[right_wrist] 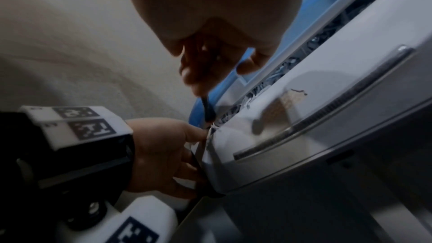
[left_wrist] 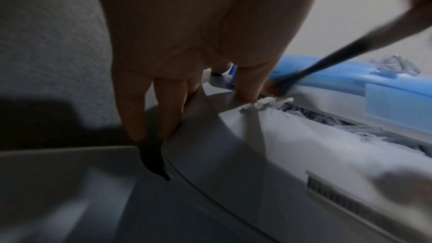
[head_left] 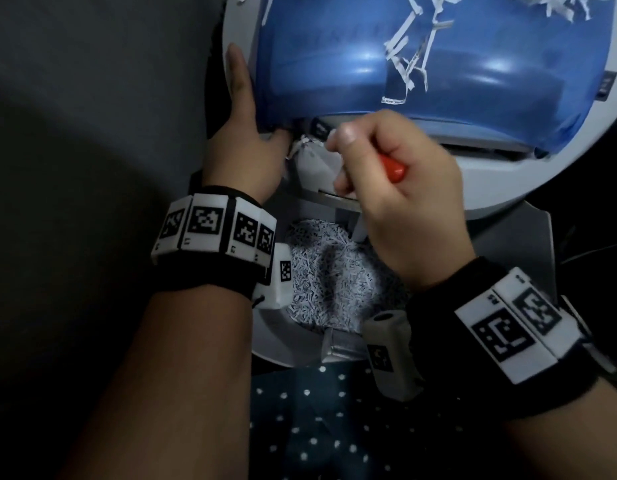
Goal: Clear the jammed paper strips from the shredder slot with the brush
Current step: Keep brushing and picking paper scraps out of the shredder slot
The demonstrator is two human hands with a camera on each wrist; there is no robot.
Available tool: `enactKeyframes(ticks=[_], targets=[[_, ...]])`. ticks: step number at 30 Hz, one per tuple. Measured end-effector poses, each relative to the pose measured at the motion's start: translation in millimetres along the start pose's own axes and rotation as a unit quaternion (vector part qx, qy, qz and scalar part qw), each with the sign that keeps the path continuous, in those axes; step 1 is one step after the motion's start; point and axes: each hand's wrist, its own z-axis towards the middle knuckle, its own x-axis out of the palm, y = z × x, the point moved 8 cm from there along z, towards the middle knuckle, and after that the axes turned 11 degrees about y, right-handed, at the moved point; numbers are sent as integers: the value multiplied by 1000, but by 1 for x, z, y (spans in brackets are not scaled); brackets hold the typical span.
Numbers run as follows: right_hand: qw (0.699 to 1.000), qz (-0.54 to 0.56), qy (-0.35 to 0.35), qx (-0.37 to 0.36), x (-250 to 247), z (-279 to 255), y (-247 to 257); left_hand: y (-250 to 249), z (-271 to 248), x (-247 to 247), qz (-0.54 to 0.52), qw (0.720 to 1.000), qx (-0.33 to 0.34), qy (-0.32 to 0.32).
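Brush (head_left: 391, 169) clenched in right hand (head_left: 400, 202), flicking jammed paper strips (left_wrist: 268, 103) outward along shredder slot (left_wrist: 332, 119); left hand (head_left: 246, 133) flat, fingers straight, bracing shredder (right_wrist: 327, 117).

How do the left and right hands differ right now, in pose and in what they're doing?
The left hand lies with straight fingers against the shredder's left edge, bracing it; the right hand is curled in a fist.
The left hand holds no tool; the right hand grips the brush by its orange handle, its dark tip at the jammed strips.
Both wear marker wristbands and meet at the slot's left end.
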Motion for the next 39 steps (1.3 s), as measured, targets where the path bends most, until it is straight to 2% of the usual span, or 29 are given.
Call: enactKeyframes(ticks=[2,6,7,8,11,12,13,15,17,18,20,22,23,29,32,34,38,39], targets=[[999,-30,14,30,4,1,-8,0,0,0,0,1000,1,2],[992,-38,-116,20,-24,-2,-5,0,1,0,2,1000,-2,4],[993,-19,-119,13,-24,-2,-2,0,1,0,3,1000,-3,4],[995,-5,-98,5,-19,-2,0,-1,1,-1,4,1000,-4,4],[999,-18,21,19,7,0,-6,-1,-1,0,6,1000,-6,5],[999,-26,30,35,8,0,-10,-1,-1,1,8,1000,-6,5],[998,-31,14,44,2,0,-12,-1,-2,1,8,1000,-5,4],[996,-40,-62,45,-20,0,-12,-1,-1,0,6,1000,-4,2],[993,-11,-113,33,-35,-3,-9,-1,0,0,3,1000,-4,2],[994,7,-109,22,-35,-3,-7,0,1,0,4,1000,-6,0],[999,9,-51,10,-21,-3,-4,1,1,0,9,1000,-9,-6],[999,-19,18,30,-4,-4,-10,1,1,0,7,1000,-9,-9],[998,-29,20,43,-4,-4,-14,1,1,0,8,1000,-9,-10],[981,4,-182,70,-74,-15,-19,0,0,-1,17,1000,-7,-3],[972,-48,-214,83,-88,-21,-24,-1,0,-1,21,1000,-6,-3],[972,-86,-196,95,-78,-20,-30,-1,0,-1,23,1000,-7,-5],[991,-74,-56,95,-27,-20,-33,-2,0,0,18,1000,-10,-4],[993,-73,-43,85,-22,-21,-30,-2,0,0,14,1000,-10,-4]])
